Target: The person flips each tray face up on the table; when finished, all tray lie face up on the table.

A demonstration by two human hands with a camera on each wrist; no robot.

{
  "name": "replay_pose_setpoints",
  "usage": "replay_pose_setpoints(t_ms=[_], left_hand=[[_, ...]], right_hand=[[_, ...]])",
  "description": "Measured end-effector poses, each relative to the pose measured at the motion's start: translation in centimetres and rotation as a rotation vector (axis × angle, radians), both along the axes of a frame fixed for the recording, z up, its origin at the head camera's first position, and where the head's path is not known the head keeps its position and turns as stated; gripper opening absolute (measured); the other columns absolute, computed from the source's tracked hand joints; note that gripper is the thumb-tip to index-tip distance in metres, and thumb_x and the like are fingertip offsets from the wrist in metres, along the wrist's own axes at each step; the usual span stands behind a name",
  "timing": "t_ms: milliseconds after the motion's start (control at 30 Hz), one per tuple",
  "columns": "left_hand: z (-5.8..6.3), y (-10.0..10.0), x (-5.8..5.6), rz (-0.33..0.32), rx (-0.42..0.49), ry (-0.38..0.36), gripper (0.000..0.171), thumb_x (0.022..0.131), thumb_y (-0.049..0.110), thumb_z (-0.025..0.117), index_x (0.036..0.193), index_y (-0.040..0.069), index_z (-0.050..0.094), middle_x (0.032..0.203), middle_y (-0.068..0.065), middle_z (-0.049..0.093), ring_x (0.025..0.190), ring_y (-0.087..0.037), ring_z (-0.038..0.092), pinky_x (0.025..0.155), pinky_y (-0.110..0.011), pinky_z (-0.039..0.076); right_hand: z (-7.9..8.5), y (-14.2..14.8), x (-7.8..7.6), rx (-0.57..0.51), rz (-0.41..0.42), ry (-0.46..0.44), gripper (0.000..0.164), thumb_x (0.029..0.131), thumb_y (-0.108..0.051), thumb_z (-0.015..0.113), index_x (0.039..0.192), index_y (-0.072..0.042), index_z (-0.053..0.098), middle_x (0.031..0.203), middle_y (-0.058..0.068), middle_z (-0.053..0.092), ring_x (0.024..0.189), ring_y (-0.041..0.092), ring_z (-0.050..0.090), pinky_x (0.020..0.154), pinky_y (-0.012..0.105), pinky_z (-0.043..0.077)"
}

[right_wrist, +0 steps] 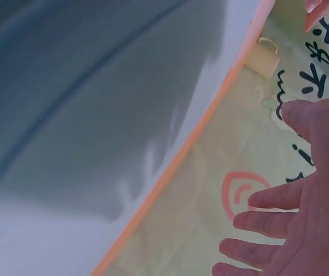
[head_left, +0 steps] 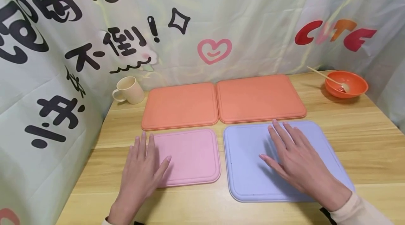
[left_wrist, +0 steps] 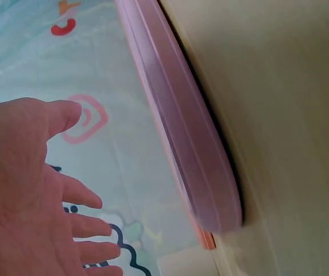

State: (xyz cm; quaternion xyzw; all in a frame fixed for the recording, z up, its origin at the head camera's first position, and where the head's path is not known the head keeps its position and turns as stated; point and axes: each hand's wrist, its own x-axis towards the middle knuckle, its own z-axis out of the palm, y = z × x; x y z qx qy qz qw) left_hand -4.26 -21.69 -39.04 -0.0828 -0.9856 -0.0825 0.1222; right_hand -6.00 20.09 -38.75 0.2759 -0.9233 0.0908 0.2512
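Observation:
My left hand [head_left: 140, 168] is held palm down over the left edge of a pink rectangular board [head_left: 193, 158], fingers straight and thumb spread. In the left wrist view the pink board [left_wrist: 181, 121] shows edge-on, apart from the left hand [left_wrist: 26, 190]. Over a larger lavender-blue board [head_left: 250, 179] hovers my right hand [head_left: 300, 161], its fingers extended and its shadow falling on the board. The right wrist view shows the right hand [right_wrist: 302, 213] above the blue board [right_wrist: 95, 138]. Neither hand holds anything.
Behind lie two orange boards, a left one [head_left: 183, 105] and a right one [head_left: 261, 98]. A beige mug [head_left: 130, 90] stands at the back left. At the back right an orange bowl [head_left: 357, 84] holds a light-coloured spoon [head_left: 326, 76]. A printed curtain [head_left: 253, 17] hangs around the wooden table [head_left: 104, 168].

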Motion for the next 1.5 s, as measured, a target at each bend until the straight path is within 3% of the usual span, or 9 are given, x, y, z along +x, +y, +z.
replay_pose_setpoints(t_ms=[133,300,533,667,1067,1200,1400,1500], left_hand=[[0.0,-0.9,0.1,0.017,0.030,-0.029,0.082,0.098,0.048,0.061,0.151,-0.008,0.035,0.157,-0.034,0.026,0.142,-0.053,0.028,0.114,-0.064,0.026],[0.2,-2.0,0.0,0.057,0.058,-0.131,0.081,0.100,0.051,0.057,0.151,-0.008,0.037,0.155,-0.035,0.030,0.138,-0.055,0.033,0.110,-0.068,0.030],[0.4,-3.4,-0.3,0.073,0.077,-0.221,0.084,0.099,0.057,0.055,0.147,-0.010,0.042,0.148,-0.038,0.039,0.131,-0.057,0.040,0.103,-0.071,0.035],[0.3,-3.9,-0.6,0.074,0.100,-0.251,0.081,0.097,0.057,0.059,0.145,-0.008,0.046,0.145,-0.035,0.044,0.129,-0.055,0.042,0.102,-0.069,0.036],[0.5,-4.7,-1.6,0.106,0.141,-0.411,0.097,0.091,0.065,0.063,0.147,-0.011,0.041,0.142,-0.036,0.043,0.127,-0.052,0.044,0.101,-0.066,0.039],[0.4,-4.7,-1.8,0.105,0.155,-0.456,0.100,0.089,0.068,0.064,0.147,-0.010,0.042,0.137,-0.033,0.048,0.122,-0.046,0.049,0.096,-0.060,0.044],[0.0,-4.9,-2.1,0.066,0.162,-0.455,0.094,0.087,0.063,0.069,0.144,-0.009,0.049,0.130,-0.027,0.054,0.118,-0.042,0.052,0.094,-0.057,0.046],[-0.2,-5.0,-2.2,0.051,0.176,-0.445,0.092,0.087,0.060,0.072,0.143,-0.009,0.050,0.129,-0.026,0.055,0.119,-0.043,0.052,0.096,-0.057,0.045]], right_hand=[[-0.2,-0.7,-0.3,0.014,0.027,-0.026,0.088,0.104,-0.066,0.025,0.139,0.011,0.051,0.145,0.029,0.049,0.130,0.050,0.046,0.115,0.058,0.027],[-0.2,-1.8,-0.8,0.041,0.077,-0.053,0.085,0.104,-0.065,0.029,0.137,0.010,0.054,0.139,0.028,0.054,0.127,0.049,0.049,0.108,0.060,0.035],[0.2,-3.7,-1.8,0.086,0.109,-0.165,0.076,0.100,-0.057,0.054,0.135,0.010,0.055,0.134,0.026,0.058,0.124,0.044,0.052,0.111,0.055,0.035],[0.4,-4.6,-2.8,0.115,0.133,-0.215,0.075,0.097,-0.053,0.062,0.135,0.011,0.056,0.132,0.024,0.058,0.122,0.042,0.052,0.110,0.054,0.037],[0.4,-7.5,-5.2,0.161,0.235,-0.243,0.070,0.095,-0.052,0.066,0.126,0.010,0.061,0.121,0.019,0.058,0.114,0.037,0.052,0.104,0.052,0.041],[0.2,-8.6,-5.6,0.193,0.268,-0.249,0.068,0.094,-0.055,0.065,0.119,0.008,0.063,0.115,0.015,0.059,0.111,0.035,0.051,0.103,0.052,0.041],[-0.6,-10.1,-6.0,0.192,0.303,-0.287,0.060,0.092,-0.058,0.066,0.100,0.001,0.066,0.102,0.010,0.056,0.103,0.032,0.047,0.100,0.051,0.039],[-0.8,-10.7,-6.1,0.201,0.300,-0.336,0.062,0.092,-0.059,0.064,0.101,0.002,0.067,0.101,0.009,0.055,0.102,0.031,0.045,0.101,0.052,0.037]])
